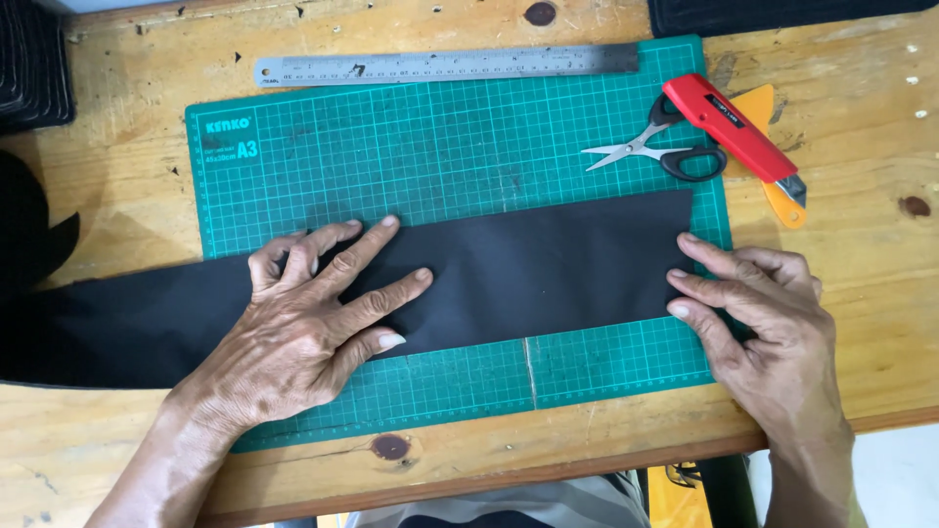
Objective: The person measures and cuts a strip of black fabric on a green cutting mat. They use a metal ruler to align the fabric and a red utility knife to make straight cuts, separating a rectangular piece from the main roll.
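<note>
A long strip of black sheet material [528, 269] is lying across a green cutting mat [440, 147] on a wooden bench [861, 323], its left part running off the mat and over the bench toward the left edge of the view. The person's left hand [313, 323] is pressing flat on the strip with the fingers [377, 298] spread and released, gripping nothing. The right hand [758, 313] is resting at the strip's squared right end, its fingers extended and unclenched, their tips touching that short edge rather than pinching it.

Judging by how flat it is lying and how clean its edges are looking, the strip is probably light, thin and pliable, more like cloth or thin faux leather than card; it is likely to sag if lifted by one end and to slide on the smooth mat unless weighted by a palm. Holding it flat from above, or taking both ends at once, seems the safest way to handle it.

Near the mat's upper right corner, scissors [655, 149], a red utility knife [738, 127] and an orange tool [778, 200] beneath it are lying well apart from the hands; a steel ruler [445, 65] is lying along the mat's top edge.
</note>
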